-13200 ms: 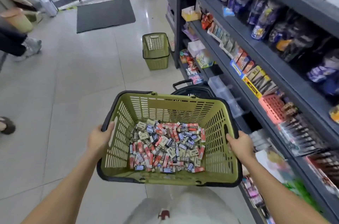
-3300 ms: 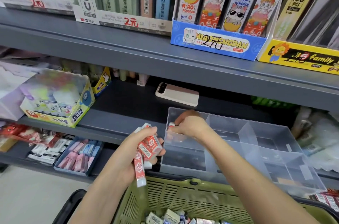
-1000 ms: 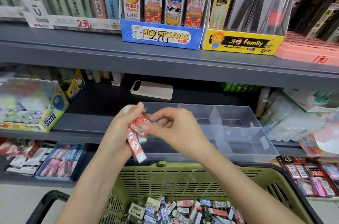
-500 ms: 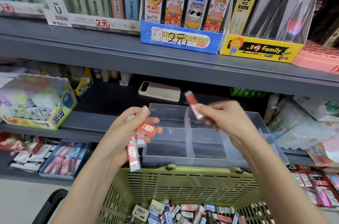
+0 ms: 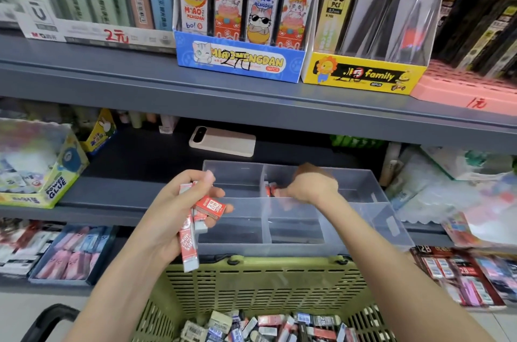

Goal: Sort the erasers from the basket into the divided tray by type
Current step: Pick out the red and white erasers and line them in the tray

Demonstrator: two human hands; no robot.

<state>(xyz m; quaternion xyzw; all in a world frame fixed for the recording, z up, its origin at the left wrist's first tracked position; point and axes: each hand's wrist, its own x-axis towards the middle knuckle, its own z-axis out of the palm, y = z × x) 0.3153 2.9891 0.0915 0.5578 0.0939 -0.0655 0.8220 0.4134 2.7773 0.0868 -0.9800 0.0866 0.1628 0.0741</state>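
Note:
A clear divided tray (image 5: 363, 229) sits on the middle shelf, just behind the green basket (image 5: 260, 283). My left hand (image 5: 173, 213) grips several red-sleeved erasers (image 5: 193, 227) in front of the tray's left edge. My right hand (image 5: 310, 185) reaches down into the tray's back middle compartment and pinches one red eraser (image 5: 270, 190) close to the divider. Many mixed erasers (image 5: 268, 326) in red, blue and cream sleeves lie in the bottom of the basket.
A phone (image 5: 222, 141) lies on the shelf behind the tray. A glue box (image 5: 39, 165) stands at left, plastic packets (image 5: 458, 187) at right. An upper shelf (image 5: 251, 95) with stationery boxes overhangs the tray. Trays of erasers (image 5: 67, 255) fill the lower shelf.
My right hand has carried the red eraser from above the tray down into the back middle compartment. My left hand keeps its bundle in about the same place.

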